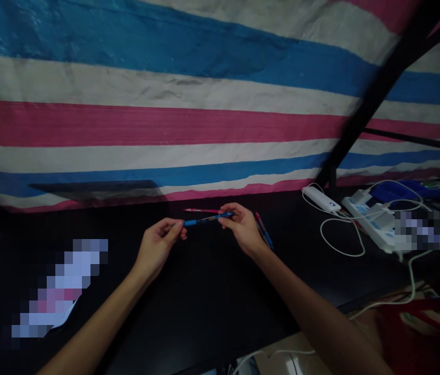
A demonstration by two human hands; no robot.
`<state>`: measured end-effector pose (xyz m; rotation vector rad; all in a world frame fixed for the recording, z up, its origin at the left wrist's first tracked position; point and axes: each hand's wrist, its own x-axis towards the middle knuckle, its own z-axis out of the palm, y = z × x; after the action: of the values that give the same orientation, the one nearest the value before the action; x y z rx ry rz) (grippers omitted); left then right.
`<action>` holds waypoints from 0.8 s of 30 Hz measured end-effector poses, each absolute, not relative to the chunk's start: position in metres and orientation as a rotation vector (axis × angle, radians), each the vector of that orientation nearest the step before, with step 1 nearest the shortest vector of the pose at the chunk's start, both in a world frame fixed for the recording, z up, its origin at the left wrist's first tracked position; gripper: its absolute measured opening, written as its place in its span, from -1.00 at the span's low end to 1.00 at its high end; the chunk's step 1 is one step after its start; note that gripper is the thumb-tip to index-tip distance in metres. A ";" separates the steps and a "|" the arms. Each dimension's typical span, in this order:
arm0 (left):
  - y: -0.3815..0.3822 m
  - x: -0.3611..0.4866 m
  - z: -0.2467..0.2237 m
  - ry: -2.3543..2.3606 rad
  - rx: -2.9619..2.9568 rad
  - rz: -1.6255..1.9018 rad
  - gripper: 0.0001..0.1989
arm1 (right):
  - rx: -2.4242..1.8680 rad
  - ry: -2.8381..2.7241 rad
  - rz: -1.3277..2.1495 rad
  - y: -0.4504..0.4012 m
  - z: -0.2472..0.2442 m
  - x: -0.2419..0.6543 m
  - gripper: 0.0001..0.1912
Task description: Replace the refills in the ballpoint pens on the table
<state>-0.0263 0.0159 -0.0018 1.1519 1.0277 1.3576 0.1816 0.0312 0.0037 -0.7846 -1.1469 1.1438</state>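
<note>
A blue pen [203, 220] with a partly clear barrel is held nearly level above the black table, stretched between both hands. My left hand [160, 240] pinches its left end between thumb and fingers. At the other end, my right hand [242, 226] grips the pen near its blue tip; which end has the writing point cannot be made out. Behind the hands lies a red pen [196, 210] on the tabletop. Just right of my right hand are another red pen [258, 217] and a blue pen [267, 238], lying close together and partly hidden by that hand.
The black table [212, 302] meets a striped plastic sheet [165, 125] at the back. On the right are a white power bank [321, 199], a power strip [372, 221], loose white cables [342, 254] and a blue item [395, 191]. A blurred-out bright object [63, 289] lies left.
</note>
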 end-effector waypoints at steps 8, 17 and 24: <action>0.018 -0.027 0.001 0.945 0.982 1.434 -0.78 | -0.718 -1.001 1.216 0.034 0.005 0.185 -0.67; 0.019 -0.031 0.002 0.936 0.970 1.485 -0.73 | -0.762 -0.755 1.231 0.042 0.010 0.197 -0.75; 0.019 -0.031 0.002 0.954 1.004 1.483 -0.74 | -0.803 -0.727 1.172 0.044 0.010 0.201 -0.73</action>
<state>-0.0306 0.0189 0.0022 1.0043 0.9538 1.4830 0.2007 0.0445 0.0101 -0.8033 -0.7273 1.1723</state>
